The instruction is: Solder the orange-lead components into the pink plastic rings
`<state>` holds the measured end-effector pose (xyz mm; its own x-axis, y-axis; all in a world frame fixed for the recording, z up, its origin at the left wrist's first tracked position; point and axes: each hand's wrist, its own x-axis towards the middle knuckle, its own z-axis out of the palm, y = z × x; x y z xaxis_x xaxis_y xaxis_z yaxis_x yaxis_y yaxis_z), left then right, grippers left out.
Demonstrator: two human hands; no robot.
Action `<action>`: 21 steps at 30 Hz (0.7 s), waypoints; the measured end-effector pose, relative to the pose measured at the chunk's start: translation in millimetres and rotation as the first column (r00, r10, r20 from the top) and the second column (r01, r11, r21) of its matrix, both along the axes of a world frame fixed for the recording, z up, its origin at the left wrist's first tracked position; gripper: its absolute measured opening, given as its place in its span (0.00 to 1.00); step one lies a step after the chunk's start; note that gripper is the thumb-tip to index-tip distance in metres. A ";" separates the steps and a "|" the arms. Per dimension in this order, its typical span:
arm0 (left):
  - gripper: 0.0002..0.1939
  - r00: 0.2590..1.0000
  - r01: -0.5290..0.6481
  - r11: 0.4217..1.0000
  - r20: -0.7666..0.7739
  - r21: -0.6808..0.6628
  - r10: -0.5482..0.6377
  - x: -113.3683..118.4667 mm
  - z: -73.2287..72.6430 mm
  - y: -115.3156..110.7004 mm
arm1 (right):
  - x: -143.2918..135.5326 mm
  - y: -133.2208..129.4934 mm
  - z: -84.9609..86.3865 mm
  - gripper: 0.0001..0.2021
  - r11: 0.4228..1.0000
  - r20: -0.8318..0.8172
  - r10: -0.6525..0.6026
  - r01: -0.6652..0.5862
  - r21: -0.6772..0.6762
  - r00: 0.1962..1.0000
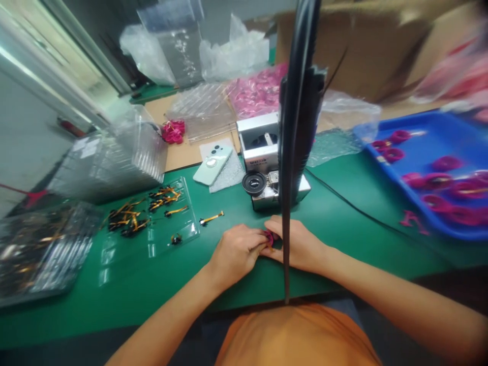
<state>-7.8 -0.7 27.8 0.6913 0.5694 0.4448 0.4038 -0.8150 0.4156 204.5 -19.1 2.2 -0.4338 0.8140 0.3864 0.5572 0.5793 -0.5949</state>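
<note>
At the desk's [244, 279] near edge, the left fingers and right fingers grip the pink ring-shaped part [269, 238] from both sides, perhaps to steady it. The small flex-cable module [211, 218] lies beside the clear tray [194, 223], probably for easy reach.

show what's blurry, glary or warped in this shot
In the head view, the blue plastic tray and stacked clear plastic trays at lower left are smeared; glare whitens the upper left and streaks the flat clear plastic tray; edges look stretched; a dark upright strip partly hides the right hand; the small round pink part looks soft.
</note>
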 end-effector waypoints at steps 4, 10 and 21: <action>0.14 0.986 0.057 0.988 -0.161 0.144 -0.033 -5.8 7.7 -0.3 | 20.4 0.8 21.6 0.19 0.994 0.012 0.087 -0.086 -0.071 0.996; 0.13 0.974 0.081 0.939 -0.228 0.333 -0.003 -4.0 8.2 -14.1 | 75.0 13.1 87.2 0.15 0.952 -0.318 -0.255 0.295 0.086 0.913; 0.12 0.997 -0.063 0.998 -0.047 0.015 0.063 -8.2 -15.2 -10.9 | 21.8 31.8 89.9 0.15 0.973 -0.537 -0.193 0.232 0.006 0.821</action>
